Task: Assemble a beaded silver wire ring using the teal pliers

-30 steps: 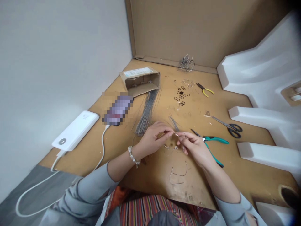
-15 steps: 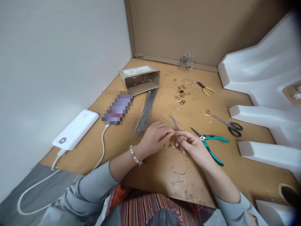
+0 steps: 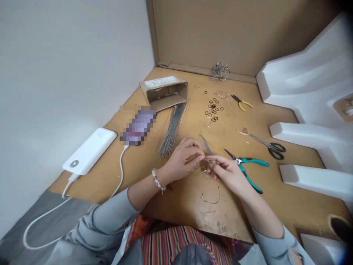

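My left hand (image 3: 185,159) and my right hand (image 3: 224,171) meet at their fingertips over the table. Between them is a thin metal wire (image 3: 207,159), pinched by both hands; most of it is hidden by the fingers. Just beyond the fingertips lie several short straight wires (image 3: 205,142). Past my left hand a thick bundle of grey wires (image 3: 171,134) lies on the table. Two bent wires (image 3: 211,202) rest nearer to me. Teal-handled pliers (image 3: 239,162) lie spread to the right of my right hand.
An open cardboard box (image 3: 167,96) stands behind the bundle. Several dark rings (image 3: 213,106), yellow-handled pliers (image 3: 242,102) and scissors (image 3: 268,146) lie farther off. A wire tangle (image 3: 220,71) sits at the back. On the left are a white power bank (image 3: 90,151) and a phone (image 3: 139,127). White foam (image 3: 317,178) borders the right.
The fingers of my left hand have shifted slightly and arch more at the wire. My right hand stays nearly in place. The whole view has moved a little.
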Available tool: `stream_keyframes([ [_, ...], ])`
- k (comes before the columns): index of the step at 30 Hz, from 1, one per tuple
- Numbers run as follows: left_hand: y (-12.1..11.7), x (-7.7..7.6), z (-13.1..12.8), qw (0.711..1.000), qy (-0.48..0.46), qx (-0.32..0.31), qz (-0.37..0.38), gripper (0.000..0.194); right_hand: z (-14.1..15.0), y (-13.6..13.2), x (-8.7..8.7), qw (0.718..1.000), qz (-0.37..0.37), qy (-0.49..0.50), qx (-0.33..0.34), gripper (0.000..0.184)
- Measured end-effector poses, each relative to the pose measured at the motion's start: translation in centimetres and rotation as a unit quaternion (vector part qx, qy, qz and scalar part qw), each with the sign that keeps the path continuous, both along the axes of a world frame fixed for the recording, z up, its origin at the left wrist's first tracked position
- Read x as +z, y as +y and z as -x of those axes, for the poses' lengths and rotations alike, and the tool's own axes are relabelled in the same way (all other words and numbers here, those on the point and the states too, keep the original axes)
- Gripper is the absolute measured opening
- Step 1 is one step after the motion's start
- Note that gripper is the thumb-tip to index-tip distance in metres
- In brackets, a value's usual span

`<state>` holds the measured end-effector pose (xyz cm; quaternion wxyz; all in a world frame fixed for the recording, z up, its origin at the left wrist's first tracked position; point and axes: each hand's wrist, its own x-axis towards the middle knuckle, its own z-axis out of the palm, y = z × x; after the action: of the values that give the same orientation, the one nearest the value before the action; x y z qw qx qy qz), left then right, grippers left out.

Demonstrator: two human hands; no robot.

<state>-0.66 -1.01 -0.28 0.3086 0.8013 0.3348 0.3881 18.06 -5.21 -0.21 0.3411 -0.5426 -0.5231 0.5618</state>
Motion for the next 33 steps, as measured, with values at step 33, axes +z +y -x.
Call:
stream_keyframes([
  [33, 0.5, 1.1, 0.1, 0.895, -0.226, 0.031, 0.383, 0.013, -12.3, -5.4, -1.9, 0.694, -0.204, -0.69, 0.002, 0.073],
])
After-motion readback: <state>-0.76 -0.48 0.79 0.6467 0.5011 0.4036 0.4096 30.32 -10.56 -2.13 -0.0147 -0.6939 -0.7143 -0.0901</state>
